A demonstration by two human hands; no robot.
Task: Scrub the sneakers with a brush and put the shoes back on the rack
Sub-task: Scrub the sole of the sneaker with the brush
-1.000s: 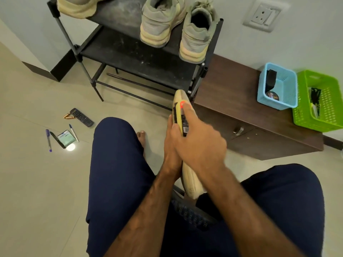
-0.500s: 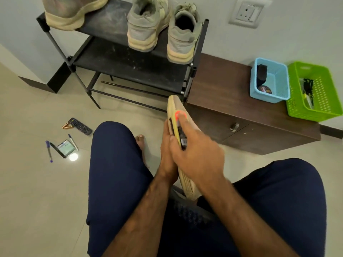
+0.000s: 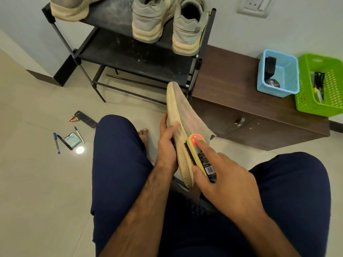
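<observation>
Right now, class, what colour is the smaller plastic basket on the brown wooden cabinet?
The smaller plastic basket is light blue; head view.

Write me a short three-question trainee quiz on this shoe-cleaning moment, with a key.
1. Multiple choice: which hand grips the brush? A left; B right; C neither.
2. True or false: the left hand holds the sneaker that the brush touches.
3. Count: how many shoes show on the top shelf of the rack?
Key: 1 B, the right hand. 2 True. 3 Three.
</observation>
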